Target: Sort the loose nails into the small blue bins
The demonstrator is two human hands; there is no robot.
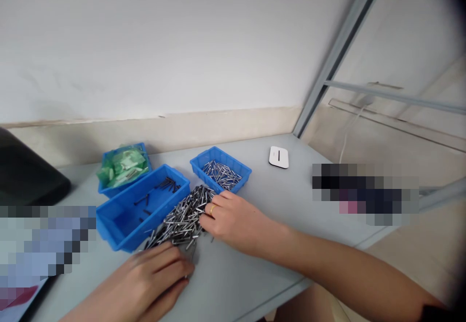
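A heap of thin metal pins [185, 217], silver and dark mixed, lies on the grey table between my hands. My left hand [156, 276] is at the near side of the heap, fingers curled and pressed to the thumb; a slender metal pin appears at its fingertips, partly hidden. On the right flank of the heap, my right hand [233, 222], with a ring, has its fingers bent down against the pins. Whatever those fingertips grip is hidden. Beside the heap, a long blue bin [125, 227] holds several dark pins. Behind my right hand, a smaller blue bin [243, 170] contains many silver pins.
Another blue bin [141, 148] with a green plastic bag [129, 164] stands at the back left. A white square device [278, 157] lies at the back right. A dark object [29, 171] is at far left. Grey metal posts [340, 52] rise on the right, before the wall.
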